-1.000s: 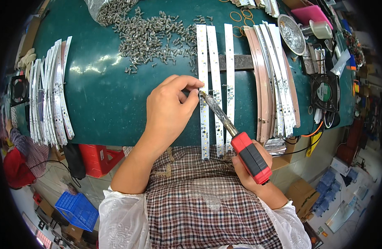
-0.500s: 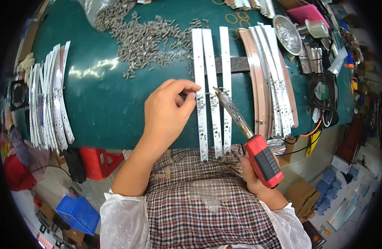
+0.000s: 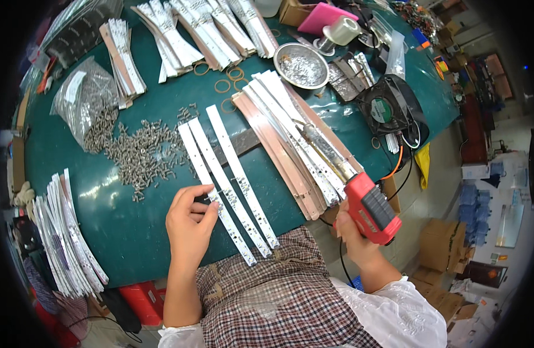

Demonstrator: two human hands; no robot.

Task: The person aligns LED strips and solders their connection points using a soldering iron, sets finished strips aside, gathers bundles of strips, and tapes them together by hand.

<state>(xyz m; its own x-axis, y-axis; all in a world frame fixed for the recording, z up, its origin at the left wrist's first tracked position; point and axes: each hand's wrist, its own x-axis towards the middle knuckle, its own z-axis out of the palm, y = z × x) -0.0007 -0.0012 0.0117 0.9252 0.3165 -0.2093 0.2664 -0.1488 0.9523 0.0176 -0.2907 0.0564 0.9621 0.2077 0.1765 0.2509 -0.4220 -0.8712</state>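
My left hand point(image 3: 189, 223) is at the leftmost of three white LED strips point(image 3: 226, 200) lying side by side near the table's front edge. Its thumb and forefinger are curled toward each other at the strip's edge; whatever they pinch, if anything, is too small to make out. Around a red and black soldering iron point(image 3: 368, 209) my right hand point(image 3: 357, 238) is closed. The iron's metal shaft points away to the upper left, its tip above a bundle of white and copper-coloured strips point(image 3: 278, 133). Small metal parts dot the middle of the three strips.
Loose metal pieces point(image 3: 142, 153) spill from a clear plastic bag point(image 3: 84, 98). A metal bowl point(image 3: 302, 65), a solder spool point(image 3: 342, 30) and a black fan point(image 3: 389, 107) stand at the far right. More strips point(image 3: 64, 232) lie at the left; rubber bands point(image 3: 222, 86) are beyond the bundle.
The view has swung to the right. The soldering iron has moved away from the three strips to over the bundle on their right. My left hand remains by the leftmost strip.
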